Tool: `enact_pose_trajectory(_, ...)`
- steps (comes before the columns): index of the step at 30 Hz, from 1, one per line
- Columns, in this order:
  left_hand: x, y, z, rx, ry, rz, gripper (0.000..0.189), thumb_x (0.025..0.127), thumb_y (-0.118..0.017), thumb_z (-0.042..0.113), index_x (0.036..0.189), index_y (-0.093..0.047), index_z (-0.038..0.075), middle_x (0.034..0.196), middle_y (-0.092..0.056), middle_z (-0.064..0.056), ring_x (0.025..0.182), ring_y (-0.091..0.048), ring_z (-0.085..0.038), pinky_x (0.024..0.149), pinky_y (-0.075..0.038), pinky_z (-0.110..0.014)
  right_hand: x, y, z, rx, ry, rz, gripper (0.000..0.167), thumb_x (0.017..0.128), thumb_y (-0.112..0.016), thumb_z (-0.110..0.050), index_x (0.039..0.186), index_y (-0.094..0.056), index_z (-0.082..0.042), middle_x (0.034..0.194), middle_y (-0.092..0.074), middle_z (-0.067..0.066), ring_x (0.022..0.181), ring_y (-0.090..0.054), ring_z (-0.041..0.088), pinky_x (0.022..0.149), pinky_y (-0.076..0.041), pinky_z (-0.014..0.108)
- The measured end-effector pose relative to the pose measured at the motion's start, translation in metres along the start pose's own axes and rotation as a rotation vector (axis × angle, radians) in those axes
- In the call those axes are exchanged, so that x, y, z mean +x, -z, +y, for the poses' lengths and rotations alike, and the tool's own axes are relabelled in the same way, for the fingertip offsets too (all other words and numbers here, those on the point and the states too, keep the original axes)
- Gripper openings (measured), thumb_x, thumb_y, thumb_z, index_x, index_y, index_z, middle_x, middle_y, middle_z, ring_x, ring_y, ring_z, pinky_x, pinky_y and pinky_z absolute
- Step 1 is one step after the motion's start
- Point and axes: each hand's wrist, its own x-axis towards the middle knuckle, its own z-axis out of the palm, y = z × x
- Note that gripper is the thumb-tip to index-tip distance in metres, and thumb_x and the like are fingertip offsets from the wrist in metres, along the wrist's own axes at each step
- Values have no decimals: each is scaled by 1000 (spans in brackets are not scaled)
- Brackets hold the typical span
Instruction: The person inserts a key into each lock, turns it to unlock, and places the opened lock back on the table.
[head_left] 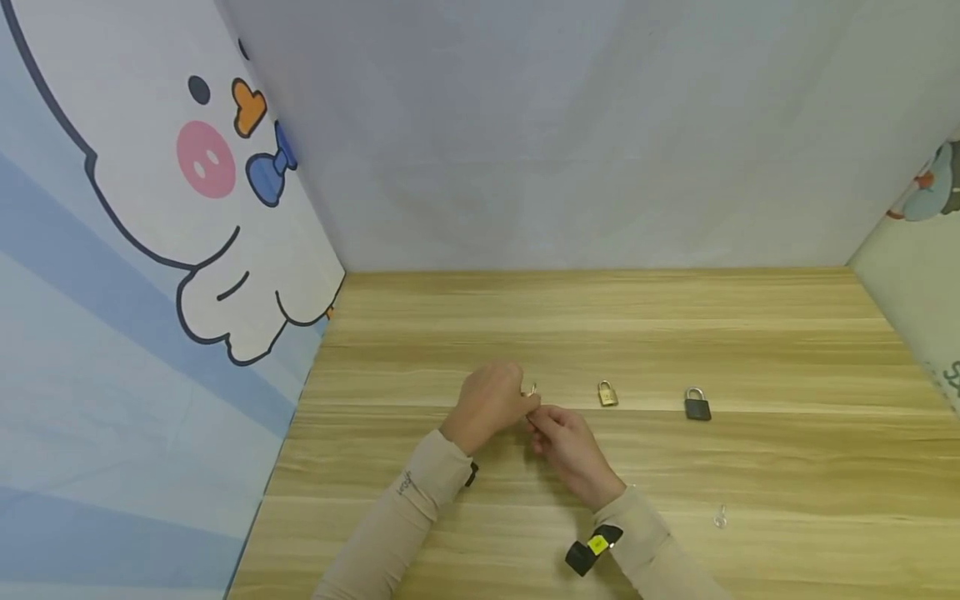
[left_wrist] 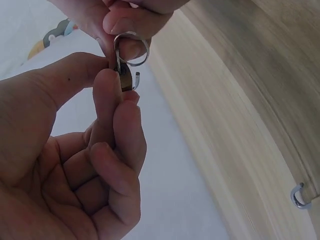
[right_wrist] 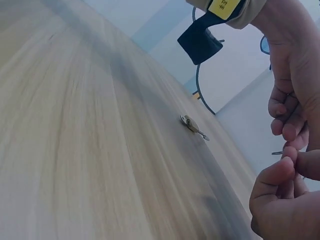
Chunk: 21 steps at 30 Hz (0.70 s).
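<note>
My left hand (head_left: pixel 491 404) pinches a small brass padlock (left_wrist: pixel 126 80) between thumb and fingers, its remaining fingers loosely bent. The curved silver shackle (left_wrist: pixel 137 80) stands out on one side with its tip free. My right hand (head_left: pixel 570 450) meets it from the right, its thumb and fingertips pinching a key at the lock body. A round metal key ring (left_wrist: pixel 132 48) hangs over those fingertips, which hide most of the key. In the right wrist view both hands join at the edge, with a thin metal bit (right_wrist: pixel 277 153) poking out between them.
A brass padlock (head_left: pixel 607 394) and a black padlock (head_left: pixel 697 406) lie to the right on the wood-grain table (head_left: pixel 600 317). Nearer the front lies a small key with a ring (head_left: pixel 721 518). A brass-and-silver piece (right_wrist: pixel 192 125) rests on the table in the right wrist view.
</note>
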Motion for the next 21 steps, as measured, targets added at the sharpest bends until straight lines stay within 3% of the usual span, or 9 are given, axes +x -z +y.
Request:
enact_pose_trajectory(5,-1,0,-2,4,9,8,47,84,-70,22,53,-35,18,49,-23,9,46,-22,-5,41,-20,-21,0,5,-2,-128,-1,6,26,103,-57,-14,98,-62,12,88,-56,8,73,-48,16,61,-42,24)
enact_pose_trajectory(10,0,1,-3,8,13,-1,48,85,-70,23,53,-34,18,49,-21,10,46,-21,-5,41,-19,-21,-5,12,-10,-417,69,12,22,99,-62,-16,103,-69,5,89,-64,9,72,-55,17,62,-46,26)
enact_pose_trajectory(16,2,-1,-3,34,26,-16,45,87,-71,26,51,-46,18,46,-27,11,44,-25,-4,39,-21,-21,-14,18,-27,-870,340,48,8,94,-68,-10,101,-71,-6,93,-70,3,78,-63,16,69,-51,31)
enact_pose_trajectory(21,3,-5,-3,19,25,-20,45,88,-72,25,50,-48,17,45,-26,11,42,-22,-3,39,-20,-20,-20,26,-35,-1212,604,109,11,89,-74,-5,99,-70,-6,89,-66,1,78,-61,15,68,-52,32)
